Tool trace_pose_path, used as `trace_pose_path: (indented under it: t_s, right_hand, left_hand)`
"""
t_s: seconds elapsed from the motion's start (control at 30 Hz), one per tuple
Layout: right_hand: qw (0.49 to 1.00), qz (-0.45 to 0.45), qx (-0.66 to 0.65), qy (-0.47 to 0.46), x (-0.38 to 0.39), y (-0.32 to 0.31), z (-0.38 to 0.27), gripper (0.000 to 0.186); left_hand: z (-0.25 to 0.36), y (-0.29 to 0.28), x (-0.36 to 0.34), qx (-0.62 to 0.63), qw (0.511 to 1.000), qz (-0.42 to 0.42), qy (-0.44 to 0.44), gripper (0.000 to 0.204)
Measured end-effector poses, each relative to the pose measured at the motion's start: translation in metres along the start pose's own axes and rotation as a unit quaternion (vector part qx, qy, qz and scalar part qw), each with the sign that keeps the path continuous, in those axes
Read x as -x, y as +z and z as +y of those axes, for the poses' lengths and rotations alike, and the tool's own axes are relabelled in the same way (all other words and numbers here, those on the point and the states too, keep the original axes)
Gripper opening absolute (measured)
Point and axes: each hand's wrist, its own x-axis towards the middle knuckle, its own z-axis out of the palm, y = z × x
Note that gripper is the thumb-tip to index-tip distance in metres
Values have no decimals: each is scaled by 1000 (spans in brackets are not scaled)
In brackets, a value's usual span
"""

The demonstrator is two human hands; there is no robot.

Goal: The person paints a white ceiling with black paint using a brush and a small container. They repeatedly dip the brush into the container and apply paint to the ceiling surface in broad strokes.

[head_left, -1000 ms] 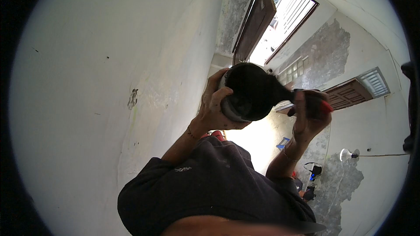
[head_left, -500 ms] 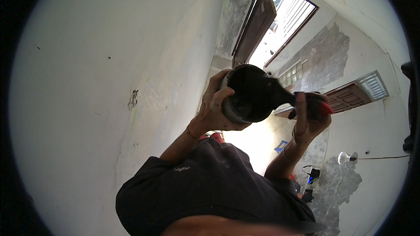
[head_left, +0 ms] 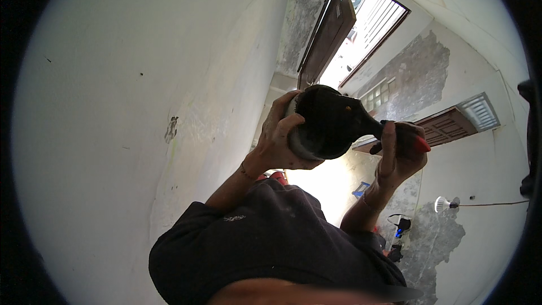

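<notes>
My left hand [head_left: 278,140] is wrapped round the side of a round container [head_left: 312,142], its thumb over the rim. The container has a whitish outer side and a dark inside; what it holds is too dark to tell. My right hand [head_left: 396,157] grips the black and red handle of a putty knife [head_left: 357,118]. The knife's dark blade widens toward the container and overlaps its opening, with a small orange-brown spot on it. Whether the blade touches the rim cannot be made out. Both hands are raised in front of my chest.
A pale wall [head_left: 118,107] with scuffs stands close on my left. Ahead, a brown door [head_left: 329,34] is swung open onto bright daylight. On the right are another brown door [head_left: 450,128], a light bulb [head_left: 442,204] on a cord, peeling plaster, and a blue object [head_left: 360,190] low down.
The putty knife's blade has turned slightly over the container, and its outline is sharper. Both hands keep their grip and have hardly moved.
</notes>
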Motion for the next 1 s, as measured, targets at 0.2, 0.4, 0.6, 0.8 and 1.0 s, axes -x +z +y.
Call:
trace_pose_path:
  t_s: [0.2, 0.4, 0.6, 0.8, 1.0]
  right_hand:
    - [998, -8, -23, 49, 3, -5, -4, 13]
    - [1000, 11, 4, 23, 6, -2, -1, 17]
    - [997, -40, 45, 47, 4, -4, -6, 14]
    - [997, -50, 14, 50, 3, -2, -7, 16]
    - [997, -10, 73, 28, 3, 5, -10, 17]
  left_hand:
    - [0, -3, -1, -2, 1000, 2, 5, 106]
    - [-1, -5, 1, -10, 1000, 3, 5, 104]
    - [-3, -5, 2, -1, 1000, 6, 12, 105]
    - [0, -9, 3, -7, 1000, 7, 10, 104]
    - [1, -13, 2, 2, 1000, 3, 7, 104]
